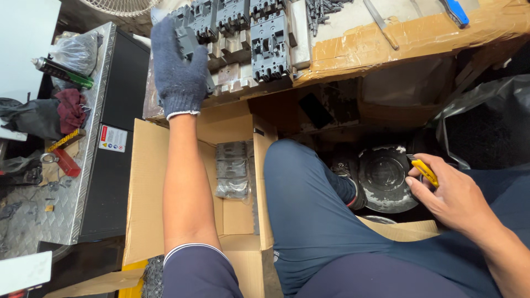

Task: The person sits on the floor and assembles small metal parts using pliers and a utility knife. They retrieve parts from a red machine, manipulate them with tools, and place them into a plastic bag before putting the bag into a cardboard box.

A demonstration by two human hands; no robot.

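Note:
My left hand (pixel 178 69), in a dark blue knit glove, reaches up to the workbench edge and grips a grey circuit-breaker block (pixel 190 41) at the left end of a row of similar blocks (pixel 269 47). My bare right hand (pixel 450 196) rests low on the right by my thigh and holds a yellow utility knife (pixel 424 171). Below my left arm stands an open cardboard box (pixel 146 182) with bagged grey parts (pixel 232 171) stacked inside.
A cardboard-covered workbench (pixel 419 36) carries screws, a blade and a blue-handled tool. A metal cabinet (pixel 107 138) on the left holds a spray can, rags and a bag. A round dark bucket lid (pixel 383 176) lies on the floor by my knee.

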